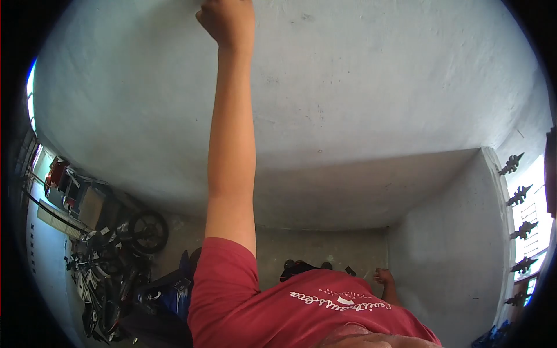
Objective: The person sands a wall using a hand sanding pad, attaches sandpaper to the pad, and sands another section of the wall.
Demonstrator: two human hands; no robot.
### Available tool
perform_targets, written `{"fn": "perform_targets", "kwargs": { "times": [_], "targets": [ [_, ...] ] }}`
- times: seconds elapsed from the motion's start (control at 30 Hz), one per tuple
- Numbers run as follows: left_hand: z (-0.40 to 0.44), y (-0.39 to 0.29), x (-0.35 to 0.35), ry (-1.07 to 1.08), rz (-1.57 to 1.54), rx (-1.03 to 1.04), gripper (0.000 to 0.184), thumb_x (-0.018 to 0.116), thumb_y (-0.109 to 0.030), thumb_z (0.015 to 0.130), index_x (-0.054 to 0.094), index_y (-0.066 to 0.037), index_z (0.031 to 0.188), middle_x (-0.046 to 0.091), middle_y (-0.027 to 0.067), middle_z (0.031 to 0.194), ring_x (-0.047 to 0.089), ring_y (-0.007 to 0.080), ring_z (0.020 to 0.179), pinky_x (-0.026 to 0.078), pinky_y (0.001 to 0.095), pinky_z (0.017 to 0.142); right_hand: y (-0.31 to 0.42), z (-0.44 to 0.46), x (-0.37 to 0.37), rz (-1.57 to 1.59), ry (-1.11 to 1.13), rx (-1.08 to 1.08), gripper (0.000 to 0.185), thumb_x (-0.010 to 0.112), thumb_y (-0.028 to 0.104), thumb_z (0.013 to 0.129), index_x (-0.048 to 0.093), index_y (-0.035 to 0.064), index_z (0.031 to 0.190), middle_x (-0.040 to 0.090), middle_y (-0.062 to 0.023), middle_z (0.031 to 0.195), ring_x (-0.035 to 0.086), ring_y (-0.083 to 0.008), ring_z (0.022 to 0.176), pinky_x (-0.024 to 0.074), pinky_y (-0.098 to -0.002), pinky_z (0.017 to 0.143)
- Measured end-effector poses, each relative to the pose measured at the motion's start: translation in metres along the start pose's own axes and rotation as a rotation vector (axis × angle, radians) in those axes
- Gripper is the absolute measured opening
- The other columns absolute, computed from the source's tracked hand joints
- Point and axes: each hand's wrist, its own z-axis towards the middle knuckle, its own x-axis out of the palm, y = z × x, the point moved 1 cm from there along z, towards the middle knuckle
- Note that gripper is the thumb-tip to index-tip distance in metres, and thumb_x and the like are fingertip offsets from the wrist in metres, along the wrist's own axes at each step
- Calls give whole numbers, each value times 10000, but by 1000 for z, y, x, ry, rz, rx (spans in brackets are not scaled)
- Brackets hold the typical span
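Note:
My left hand [229, 22] is raised high against the pale grey wall [360, 87], at the top edge of the view. Its fingers are curled into a closed grip, and part of them is cut off by the frame, so whatever they hold is hidden. The left arm stretches straight up from a red T-shirt sleeve. Low on the right, my right hand [383, 276] hangs beside my body with its fingers curled in, and no object shows in it. A small dark object [350, 271] lies to the left of that hand, too small to name.
Several parked motorcycles [104, 272] crowd the left side, one with a black wheel [148, 232] near the wall. A low side wall [447, 232] stands at the right, beside metal fence spikes [519, 195]. Grey floor [319, 246] runs along the wall's foot. Blue material [490, 336] lies at bottom right.

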Motion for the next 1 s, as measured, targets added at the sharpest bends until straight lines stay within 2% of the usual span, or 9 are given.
{"fn": "perform_targets", "kwargs": {
  "times": [0.07,0.17,0.27,0.3,0.43,0.53,0.63,0.87,1.0],
  "targets": [
    [-2,-4,9,-25,-13,25,312,673,-290,901,530,-31,1002,565,57,717,519,181,621,445,353,652,2,0,5,0,2,-7,410,564,304,905,537,5,1185,673,-139,939,661,-246,739,532,-382,618],
    [-15,-14,16,-169,135,565,317,693,-275,883,524,-30,994,566,51,709,518,166,625,461,299,592,9,-1,12,10,27,-14,423,561,312,913,540,-16,1179,672,-148,946,660,-251,745,534,-382,625],
    [9,-1,7,-19,49,186,315,688,-286,887,532,-37,999,578,55,728,528,173,631,462,303,599,13,-1,11,10,24,-11,440,563,317,915,538,-33,1181,667,-165,971,666,-268,762,537,-382,622],
    [14,12,10,-175,-2,157,297,684,-285,893,531,-47,986,538,37,703,470,143,603,438,282,577,11,4,10,-7,36,-5,438,561,317,915,540,-30,1182,664,-167,970,669,-274,762,535,-383,617],
    [4,-2,7,68,9,145,277,686,-257,895,537,-45,993,463,-8,649,395,107,572,392,265,531,6,0,10,46,35,-44,424,558,320,914,547,-14,1173,665,-167,958,677,-280,754,524,-390,603],
    [-8,-4,8,-19,78,462,274,689,-250,892,551,-39,999,447,-11,640,390,105,562,367,250,516,-1,7,12,14,47,-3,409,561,316,908,552,2,1170,669,-165,940,675,-281,736,520,-395,596],
    [6,5,2,-101,-22,171,287,686,-253,895,557,-26,1013,439,-9,638,388,107,566,369,251,519,2,11,9,48,54,18,404,572,317,895,559,14,1163,671,-164,937,674,-279,736,521,-392,592],
    [-30,-3,8,99,-62,386,280,693,-215,890,556,-9,1021,398,-8,615,335,110,534,354,240,508,19,6,14,-24,14,-40,414,570,333,889,568,9,1147,674,-160,924,664,-268,709,517,-388,574],
    [-29,17,-4,82,1,240,268,692,-203,891,556,-14,1024,412,-3,616,349,112,536,353,239,507,14,5,17,-6,52,7,399,565,324,898,572,14,1149,672,-145,908,656,-250,711,516,-376,599]
  ]
}}
